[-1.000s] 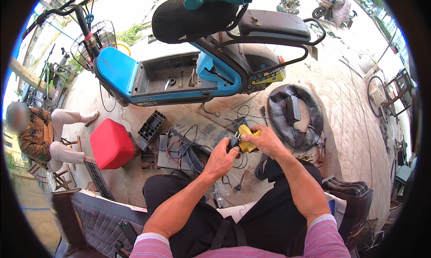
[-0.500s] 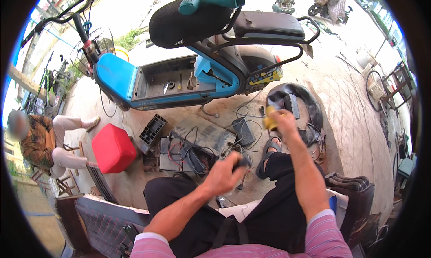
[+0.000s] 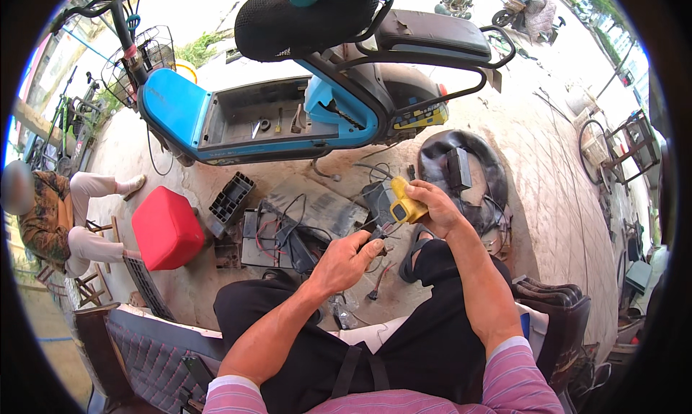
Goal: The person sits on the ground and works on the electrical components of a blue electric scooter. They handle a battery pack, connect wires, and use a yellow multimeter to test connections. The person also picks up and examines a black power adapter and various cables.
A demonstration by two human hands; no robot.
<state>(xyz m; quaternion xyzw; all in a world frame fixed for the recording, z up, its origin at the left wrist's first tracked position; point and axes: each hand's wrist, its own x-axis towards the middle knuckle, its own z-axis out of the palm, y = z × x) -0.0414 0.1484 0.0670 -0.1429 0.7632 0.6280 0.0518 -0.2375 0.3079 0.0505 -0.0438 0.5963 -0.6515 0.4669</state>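
In front of me, my right hand (image 3: pixel 437 208) grips a yellow device (image 3: pixel 407 202) with a dark square patch on its near end. Its exact kind does not show clearly. My left hand (image 3: pixel 344 261) is closed, thumb and fingers pinching a small black plug-like connector (image 3: pixel 378 234) just left of and below the yellow device. The two held things are close; whether they touch I cannot tell. Below my hands on the ground lie a grey battery-like block (image 3: pixel 317 201), tangled black and red wires, and a black charger-like box (image 3: pixel 295 249).
A blue electric scooter (image 3: pixel 238 152) with an open floor compartment stands ahead. A black inner tube (image 3: pixel 497 161) lies at the right. At the left are a red stool (image 3: pixel 167 228), a black plastic case (image 3: pixel 232 200) and a seated person (image 3: pixel 50 219).
My right hand has brought the yellow device down and left, toward my left hand. My left hand has shifted slightly left with the connector. The whole view has moved a little.
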